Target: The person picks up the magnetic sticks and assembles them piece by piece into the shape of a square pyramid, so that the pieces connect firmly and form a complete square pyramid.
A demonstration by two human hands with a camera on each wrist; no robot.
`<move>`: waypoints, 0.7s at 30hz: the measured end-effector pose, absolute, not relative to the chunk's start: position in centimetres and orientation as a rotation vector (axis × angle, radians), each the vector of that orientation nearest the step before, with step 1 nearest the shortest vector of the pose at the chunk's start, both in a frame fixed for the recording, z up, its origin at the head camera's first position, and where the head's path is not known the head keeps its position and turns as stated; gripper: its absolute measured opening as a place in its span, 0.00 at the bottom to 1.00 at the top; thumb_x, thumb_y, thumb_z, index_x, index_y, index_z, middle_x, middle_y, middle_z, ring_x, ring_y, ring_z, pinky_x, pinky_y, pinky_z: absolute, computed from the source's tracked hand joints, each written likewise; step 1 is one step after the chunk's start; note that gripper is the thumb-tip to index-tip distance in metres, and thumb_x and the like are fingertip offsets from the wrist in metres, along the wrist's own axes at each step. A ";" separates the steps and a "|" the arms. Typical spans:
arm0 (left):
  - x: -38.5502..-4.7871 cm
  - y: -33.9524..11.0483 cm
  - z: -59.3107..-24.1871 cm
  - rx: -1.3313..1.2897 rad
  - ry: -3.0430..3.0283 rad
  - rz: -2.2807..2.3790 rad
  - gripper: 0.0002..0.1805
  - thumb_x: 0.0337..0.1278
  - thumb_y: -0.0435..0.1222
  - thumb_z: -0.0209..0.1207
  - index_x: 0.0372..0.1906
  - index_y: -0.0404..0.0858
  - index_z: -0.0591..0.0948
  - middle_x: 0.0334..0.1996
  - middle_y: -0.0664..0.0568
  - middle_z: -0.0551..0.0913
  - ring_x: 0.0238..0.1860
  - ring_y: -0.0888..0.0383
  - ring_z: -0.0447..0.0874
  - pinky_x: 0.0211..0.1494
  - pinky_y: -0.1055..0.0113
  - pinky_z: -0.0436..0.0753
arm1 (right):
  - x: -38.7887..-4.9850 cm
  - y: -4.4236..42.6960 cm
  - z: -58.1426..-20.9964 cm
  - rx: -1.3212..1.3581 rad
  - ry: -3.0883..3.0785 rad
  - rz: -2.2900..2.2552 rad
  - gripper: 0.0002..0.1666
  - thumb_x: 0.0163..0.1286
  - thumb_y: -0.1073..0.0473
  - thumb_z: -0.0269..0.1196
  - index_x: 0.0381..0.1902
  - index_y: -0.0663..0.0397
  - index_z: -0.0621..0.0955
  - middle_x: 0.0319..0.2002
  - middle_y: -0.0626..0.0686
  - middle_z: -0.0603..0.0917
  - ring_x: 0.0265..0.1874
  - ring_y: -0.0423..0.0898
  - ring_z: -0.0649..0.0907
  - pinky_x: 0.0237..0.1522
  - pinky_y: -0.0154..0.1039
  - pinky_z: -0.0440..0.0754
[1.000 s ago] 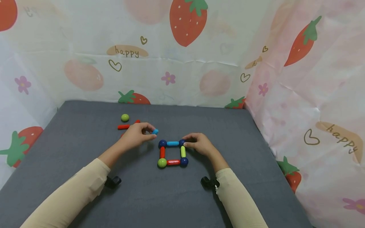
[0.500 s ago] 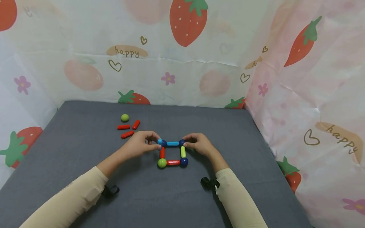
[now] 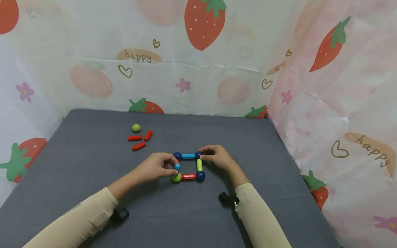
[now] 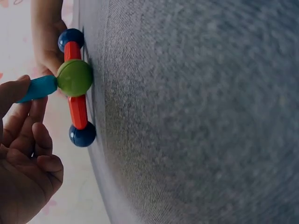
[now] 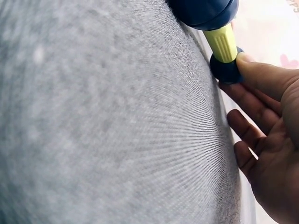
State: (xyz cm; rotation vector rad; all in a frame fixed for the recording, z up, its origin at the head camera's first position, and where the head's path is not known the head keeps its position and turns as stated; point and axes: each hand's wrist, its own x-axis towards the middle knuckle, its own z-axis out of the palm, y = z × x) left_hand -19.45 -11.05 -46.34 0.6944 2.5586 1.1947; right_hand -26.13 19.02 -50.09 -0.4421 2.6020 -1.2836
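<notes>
Near a grey table's (image 3: 93, 155) far-left corner lie a loose green ball (image 3: 136, 128) and three red rods (image 3: 134, 138). Midway between side edges, a left hand (image 3: 156, 167), thumb and finger closed, pinches a light blue rod (image 4: 39, 88), probably light, stiff and smooth, best held mid-length, against the green corner ball (image 4: 74, 78) of a square frame (image 3: 189, 176); a right hand (image 3: 217, 156) pinches its far-right dark blue ball (image 3: 197, 155).

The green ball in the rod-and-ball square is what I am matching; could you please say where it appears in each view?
Head: the green ball is below centre, slightly left.
Left wrist: upper left, between two red rods.
Right wrist: not in it.
Shared landmark: the right hand, visible in all three.
</notes>
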 end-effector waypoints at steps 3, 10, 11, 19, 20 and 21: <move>-19.4 -10.9 -46.5 0.714 2.553 1.181 0.09 0.58 0.46 0.73 0.40 0.54 0.84 0.38 0.62 0.84 0.36 0.57 0.78 0.39 0.63 0.80 | -26.1 19.0 -50.0 -0.440 2.597 -1.286 0.16 0.69 0.52 0.71 0.54 0.42 0.88 0.52 0.46 0.87 0.53 0.46 0.83 0.58 0.49 0.80; -19.5 -10.8 -46.7 0.733 2.559 1.161 0.10 0.58 0.47 0.73 0.42 0.54 0.83 0.38 0.59 0.82 0.37 0.58 0.77 0.39 0.63 0.79 | -26.2 19.0 -49.9 -0.446 2.595 -1.283 0.15 0.69 0.53 0.71 0.54 0.43 0.88 0.52 0.47 0.87 0.54 0.47 0.83 0.58 0.50 0.80; -19.5 -10.8 -46.7 0.733 2.556 1.162 0.10 0.59 0.47 0.73 0.42 0.54 0.83 0.38 0.58 0.82 0.37 0.57 0.77 0.39 0.63 0.79 | -26.2 19.0 -49.9 -0.449 2.597 -1.281 0.15 0.69 0.53 0.71 0.54 0.43 0.88 0.52 0.47 0.87 0.54 0.47 0.83 0.58 0.50 0.79; -19.5 -10.8 -46.9 0.732 2.548 1.148 0.11 0.59 0.47 0.72 0.42 0.53 0.83 0.39 0.55 0.82 0.38 0.57 0.75 0.38 0.63 0.77 | -26.2 19.0 -50.0 -0.439 2.599 -1.278 0.15 0.69 0.52 0.71 0.54 0.42 0.88 0.52 0.46 0.87 0.54 0.47 0.82 0.58 0.50 0.79; -19.5 -10.8 -46.9 0.731 2.550 1.145 0.11 0.59 0.47 0.72 0.42 0.53 0.83 0.39 0.56 0.81 0.39 0.57 0.75 0.38 0.63 0.77 | -26.2 19.0 -50.0 -0.438 2.600 -1.278 0.15 0.69 0.52 0.71 0.54 0.42 0.88 0.52 0.46 0.87 0.54 0.47 0.82 0.58 0.50 0.79; -19.5 -10.8 -46.9 0.731 2.551 1.141 0.11 0.59 0.47 0.72 0.43 0.53 0.83 0.38 0.56 0.81 0.39 0.57 0.75 0.38 0.63 0.77 | -26.2 19.0 -50.0 -0.437 2.600 -1.278 0.16 0.70 0.52 0.71 0.54 0.43 0.87 0.52 0.46 0.87 0.54 0.47 0.82 0.58 0.50 0.79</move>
